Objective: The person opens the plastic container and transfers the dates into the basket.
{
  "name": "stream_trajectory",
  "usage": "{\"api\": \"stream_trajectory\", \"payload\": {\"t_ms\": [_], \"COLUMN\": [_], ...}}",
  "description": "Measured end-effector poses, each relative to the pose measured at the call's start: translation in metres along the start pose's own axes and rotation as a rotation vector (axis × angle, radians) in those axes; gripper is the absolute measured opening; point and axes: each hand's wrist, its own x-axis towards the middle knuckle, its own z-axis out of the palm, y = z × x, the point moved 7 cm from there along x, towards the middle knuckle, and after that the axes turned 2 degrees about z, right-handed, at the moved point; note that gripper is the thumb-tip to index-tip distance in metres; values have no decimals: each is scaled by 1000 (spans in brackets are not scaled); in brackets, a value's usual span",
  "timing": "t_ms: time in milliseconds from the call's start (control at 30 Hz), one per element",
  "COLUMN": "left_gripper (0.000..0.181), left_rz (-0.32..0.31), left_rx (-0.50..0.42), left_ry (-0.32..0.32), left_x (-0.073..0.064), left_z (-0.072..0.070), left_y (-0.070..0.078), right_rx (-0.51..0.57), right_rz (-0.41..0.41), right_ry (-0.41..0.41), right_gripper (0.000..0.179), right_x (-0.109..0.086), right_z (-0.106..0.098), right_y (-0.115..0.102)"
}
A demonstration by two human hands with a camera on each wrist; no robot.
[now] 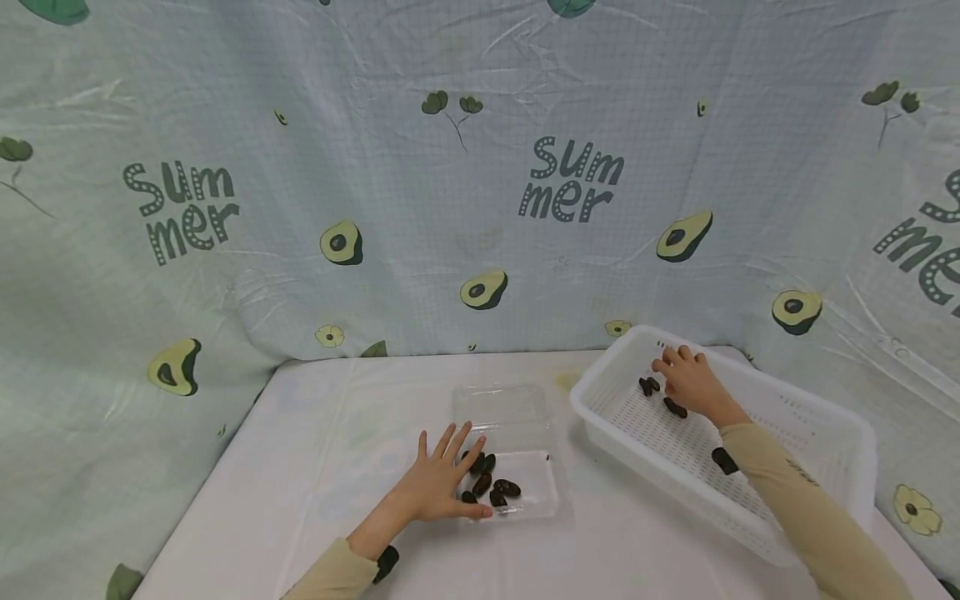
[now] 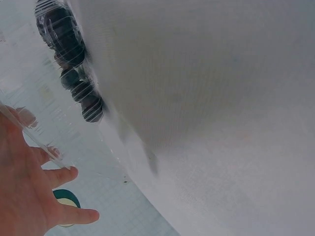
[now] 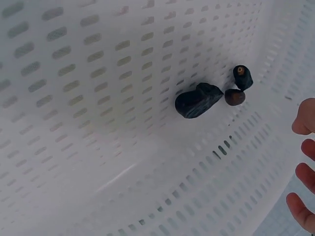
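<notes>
My left hand (image 1: 435, 486) spreads its fingers at the left side of a clear plastic box (image 1: 538, 483), thumb and fingers touching its edge. Several dark, glossy dates (image 1: 482, 484) lie in the box's left half. Its clear lid (image 1: 502, 408) is folded back, away from me. In the left wrist view, dates (image 2: 64, 37) show through the box wall. Over the far end of a white basket (image 1: 795, 425) hovers my right hand (image 1: 693, 385), fingers loosely bent, holding nothing. Below it a few dates (image 3: 197, 101) lie on the perforated basket floor, apart from the fingers (image 3: 306, 172).
A white-covered table (image 1: 315, 450) carries the box and, to its right, the basket, set at a slant. Behind the table hangs a pale curtain (image 1: 405, 208) with avocado prints and lettering. The basket's raised near wall (image 1: 675, 475) stands between the box and its inside.
</notes>
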Motion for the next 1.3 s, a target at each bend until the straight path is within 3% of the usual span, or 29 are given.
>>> {"api": "stream_trajectory", "payload": {"t_ms": [233, 533, 933, 1300], "left_gripper": [102, 102, 102, 100], "left_rz": [1, -2, -3, 18], "left_rx": [1, -7, -12, -7], "left_ry": [8, 4, 3, 12], "left_x": [0, 0, 0, -7], "left_z": [-2, -1, 2, 2], "left_y": [1, 2, 2, 1], "right_rx": [25, 142, 234, 257], "right_rz": [-32, -79, -234, -288], "right_ry": [54, 126, 295, 332], "right_gripper": [23, 21, 27, 17], "right_x": [2, 3, -3, -18], "right_z": [-19, -61, -134, -156], "right_y": [-5, -21, -74, -122]}}
